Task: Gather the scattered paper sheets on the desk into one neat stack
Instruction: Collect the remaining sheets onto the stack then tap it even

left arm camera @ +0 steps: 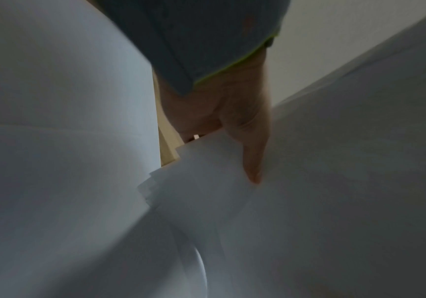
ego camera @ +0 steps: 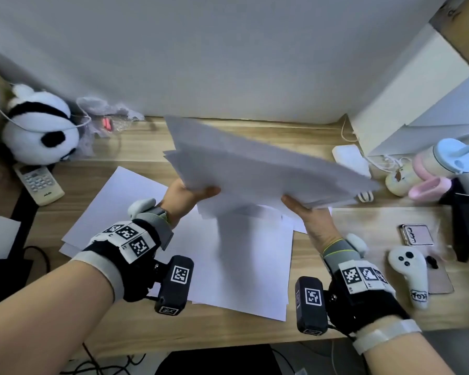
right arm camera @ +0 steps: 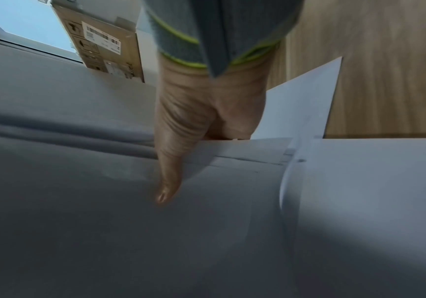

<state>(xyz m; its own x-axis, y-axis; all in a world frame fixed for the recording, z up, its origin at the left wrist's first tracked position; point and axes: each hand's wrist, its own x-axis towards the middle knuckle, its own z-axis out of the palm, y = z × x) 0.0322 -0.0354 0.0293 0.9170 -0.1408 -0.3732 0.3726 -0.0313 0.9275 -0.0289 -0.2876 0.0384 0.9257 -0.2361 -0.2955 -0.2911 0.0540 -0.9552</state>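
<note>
Loose sheets (ego camera: 114,201) lie at the left of the worktop (ego camera: 363,234). The left hand (ego camera: 184,196) pinches a raised bundle of paper (ego camera: 255,163); the right hand (ego camera: 309,217) holds its other near corner, probably to square the edges.

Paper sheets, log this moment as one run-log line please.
phase: gathering | left hand: grips bundle | right hand: grips bundle | paper bundle: lifted, edges uneven | loose sheets: on desk
</note>
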